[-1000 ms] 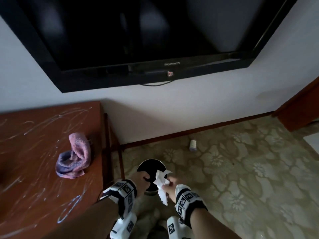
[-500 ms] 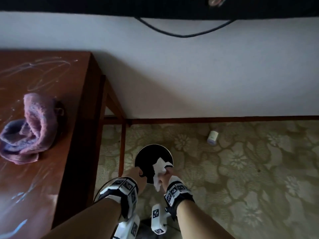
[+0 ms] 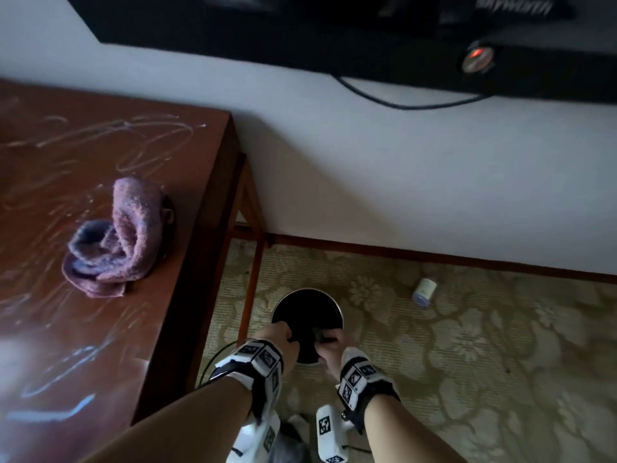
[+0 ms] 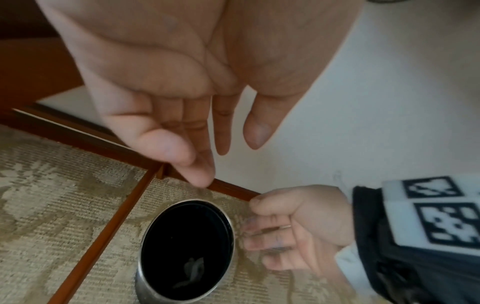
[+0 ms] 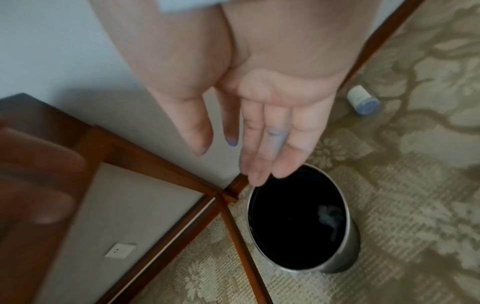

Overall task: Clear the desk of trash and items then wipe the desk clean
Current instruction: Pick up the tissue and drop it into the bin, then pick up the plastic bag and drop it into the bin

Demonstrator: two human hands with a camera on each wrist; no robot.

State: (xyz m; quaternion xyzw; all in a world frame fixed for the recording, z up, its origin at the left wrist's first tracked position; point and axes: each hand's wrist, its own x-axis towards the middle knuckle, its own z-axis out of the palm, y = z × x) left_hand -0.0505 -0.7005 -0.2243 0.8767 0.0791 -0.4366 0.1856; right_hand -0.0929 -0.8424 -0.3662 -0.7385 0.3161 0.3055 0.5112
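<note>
**Both hands empty above the bin; tissue lies inside**

Landmark: round metal waste bin with black lining (image 3: pixel 307 324), standing on the patterned beige carpet (image 3: pixel 467 345).

- Left hand (image 3: pixel 277 339): held over the near-left rim of the bin. In the left wrist view its fingers (image 4: pixel 197 156) point down, straight and close together, thumb apart, holding nothing.
- Right hand (image 3: pixel 330 345): over the near-right rim of the bin. In the right wrist view its fingers (image 5: pixel 262 152) are extended and relaxed, holding nothing; bluish smudges show on some of the fingers. Seen from the left wrist camera the same fingers look loosely curled, palm empty.
- Crumpled white tissue (image 5: pixel 328 216): lies at the bottom of the bin, pale against the dark lining; also visible in the left wrist view (image 4: pixel 193 271).
- Reddish-brown wooden desk (image 3: pixel 100 329): left of the bin, its leg just beside the bin's rim. The top carries pale and blue scribble streaks.
- Crumpled pink and purple cloth (image 3: pixel 117 235): rests on the desk, left of and beyond the bin, near the desk's right edge.
- Small white cylindrical container with a blue end (image 3: pixel 424 292): lies on its side on the carpet, right of and beyond the bin, near the skirting board.
- Black wall-mounted television (image 3: pixel 367 28): on the white wall beyond the bin, a cable drooping beneath it.
</note>
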